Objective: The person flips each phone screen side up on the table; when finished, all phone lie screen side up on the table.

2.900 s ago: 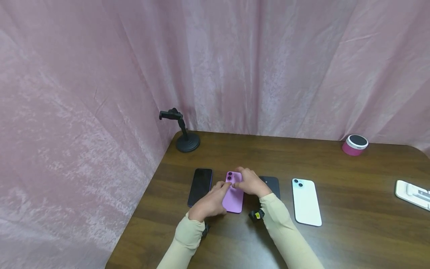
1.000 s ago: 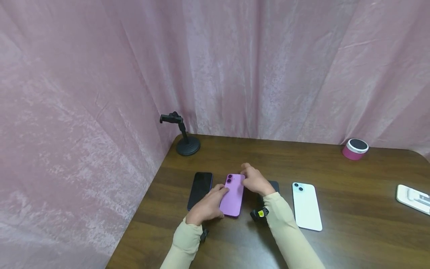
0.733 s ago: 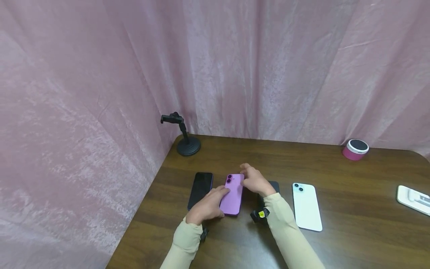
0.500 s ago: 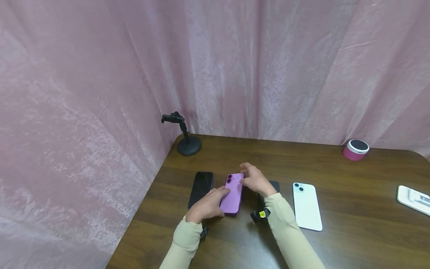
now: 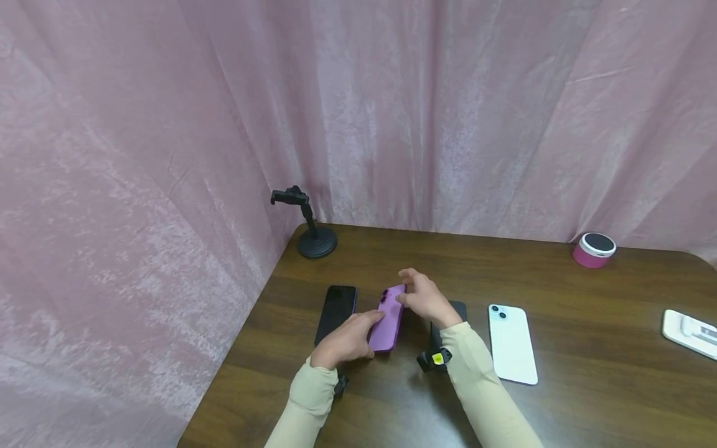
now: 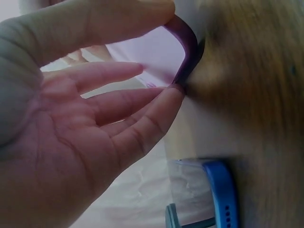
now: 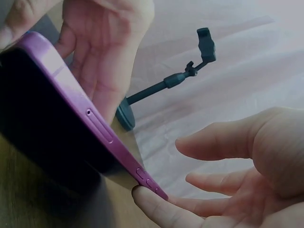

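Note:
A purple smartphone point(image 5: 386, 323), camera side up, is tilted with part of it raised off the wooden table point(image 5: 358, 404). My left hand point(image 5: 347, 341) pinches its near left corner; in the left wrist view the thumb lies on the back and a fingertip at the edge. At the far right edge, my right hand point(image 5: 427, 301) touches the phone with a fingertip, other fingers spread apart, as the right wrist view shows. The dark screen point(image 7: 42, 114) faces down there. Left of it lies a black-screened phone point(image 5: 336, 311), partly behind my left hand.
A dark phone point(image 5: 459, 308) lies partly under my right wrist, with a white phone point(image 5: 512, 342) beyond it. A black phone stand point(image 5: 316, 241) is at the back left. A pink-and-white round speaker point(image 5: 594, 250) and another white phone point(image 5: 689, 333) sit to the right.
The purple phone has gone from flat to tilted, with its far end shifting slightly away. My right hand has moved from over its back to its far right edge.

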`<action>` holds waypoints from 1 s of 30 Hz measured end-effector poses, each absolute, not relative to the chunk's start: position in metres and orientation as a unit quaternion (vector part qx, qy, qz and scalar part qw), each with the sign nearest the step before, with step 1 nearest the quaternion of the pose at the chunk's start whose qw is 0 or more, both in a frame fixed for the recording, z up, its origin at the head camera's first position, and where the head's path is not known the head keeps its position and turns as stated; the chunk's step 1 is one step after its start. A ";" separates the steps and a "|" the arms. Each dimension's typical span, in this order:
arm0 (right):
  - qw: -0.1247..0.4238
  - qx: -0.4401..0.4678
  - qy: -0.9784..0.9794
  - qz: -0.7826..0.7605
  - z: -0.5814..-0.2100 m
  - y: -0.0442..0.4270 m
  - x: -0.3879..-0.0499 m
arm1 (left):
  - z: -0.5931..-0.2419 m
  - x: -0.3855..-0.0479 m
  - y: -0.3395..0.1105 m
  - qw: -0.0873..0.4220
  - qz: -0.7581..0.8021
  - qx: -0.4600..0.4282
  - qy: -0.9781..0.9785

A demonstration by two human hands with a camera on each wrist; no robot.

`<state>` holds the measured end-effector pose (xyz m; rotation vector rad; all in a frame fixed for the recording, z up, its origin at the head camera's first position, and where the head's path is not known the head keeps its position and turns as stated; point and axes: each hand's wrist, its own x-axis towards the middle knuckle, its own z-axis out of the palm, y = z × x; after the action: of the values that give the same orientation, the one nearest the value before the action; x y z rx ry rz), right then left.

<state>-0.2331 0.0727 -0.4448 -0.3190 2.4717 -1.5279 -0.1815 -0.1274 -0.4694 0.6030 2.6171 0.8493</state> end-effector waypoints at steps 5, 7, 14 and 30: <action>0.110 -0.111 0.835 -0.527 -0.440 0.072 -0.231 | -0.473 -0.184 -0.127 0.173 0.337 0.204 0.903; 0.109 -0.112 0.835 -0.527 -0.440 0.072 -0.230 | -0.472 -0.184 -0.127 0.181 0.347 0.198 0.898; 0.112 -0.121 0.821 -0.547 -0.442 0.071 -0.229 | -0.471 -0.183 -0.128 0.193 0.391 0.177 0.882; 0.129 -0.194 0.789 -0.569 -0.447 0.064 -0.232 | -0.468 -0.187 -0.138 0.207 0.473 0.164 0.841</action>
<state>-0.2324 0.0642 -0.4467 -0.5648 2.2925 -1.6531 -0.1867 -0.1383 -0.4681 0.4565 2.3410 1.3162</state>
